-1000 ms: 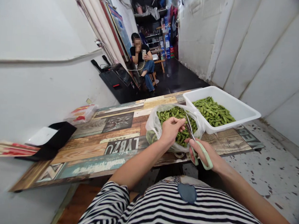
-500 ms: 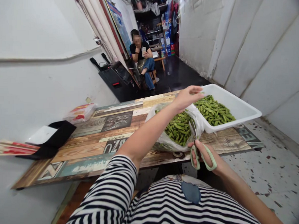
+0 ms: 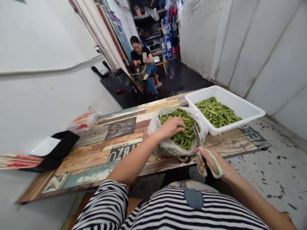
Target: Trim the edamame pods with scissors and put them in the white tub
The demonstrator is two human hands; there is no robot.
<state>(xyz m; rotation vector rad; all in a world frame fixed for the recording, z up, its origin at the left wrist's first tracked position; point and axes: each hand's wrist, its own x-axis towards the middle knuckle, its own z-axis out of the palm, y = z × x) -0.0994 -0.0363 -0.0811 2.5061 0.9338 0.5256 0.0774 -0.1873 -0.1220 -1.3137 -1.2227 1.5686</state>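
Right of the frame's centre, a heap of green pods (image 3: 183,139) fills an open translucent bag (image 3: 203,126), partly under the left hand (image 3: 171,127), the nearer one; its fingers curl downward, but whether they pinch a pod I cannot tell. The right hand (image 3: 212,159) grips green-handled scissors (image 3: 199,139) at the bag's lower-right edge, blades slanting up and left beside the pods. Slim and small, the pods lie at every angle, sharing no long axis.

I see one camera, worn on the head of the person (image 3: 157,212), close beside the table (image 3: 91,154); it faces forward and down, over this table to the floor (image 3: 174,77) beyond.
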